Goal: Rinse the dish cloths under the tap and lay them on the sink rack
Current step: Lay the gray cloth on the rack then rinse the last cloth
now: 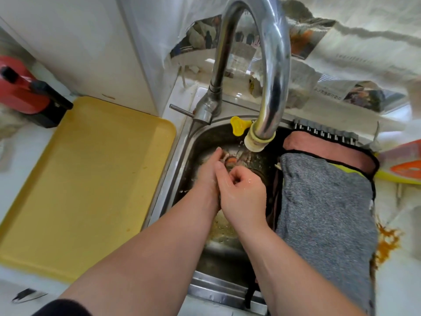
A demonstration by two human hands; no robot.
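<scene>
Both of my hands are down in the steel sink (180, 160), pressed together under the tap's spout (258, 142), where water is running. My left hand (208, 172) and my right hand (241, 192) squeeze a small wet dish cloth (231, 160) with an orange patch. The hands hide most of it. To the right, a grey dish cloth (323, 213) lies spread over the sink rack (325, 133). A pink cloth with black trim (319, 150) lies behind the grey one on the same rack.
The tall chrome tap (271, 65) arches over the sink, with its lever (181, 109) and a yellow knob (238, 128) at the spout. A yellow tray (86, 179) lies left of the sink. A red and black appliance (25, 92) stands at far left. An orange-edged plate (403, 165) is at the right.
</scene>
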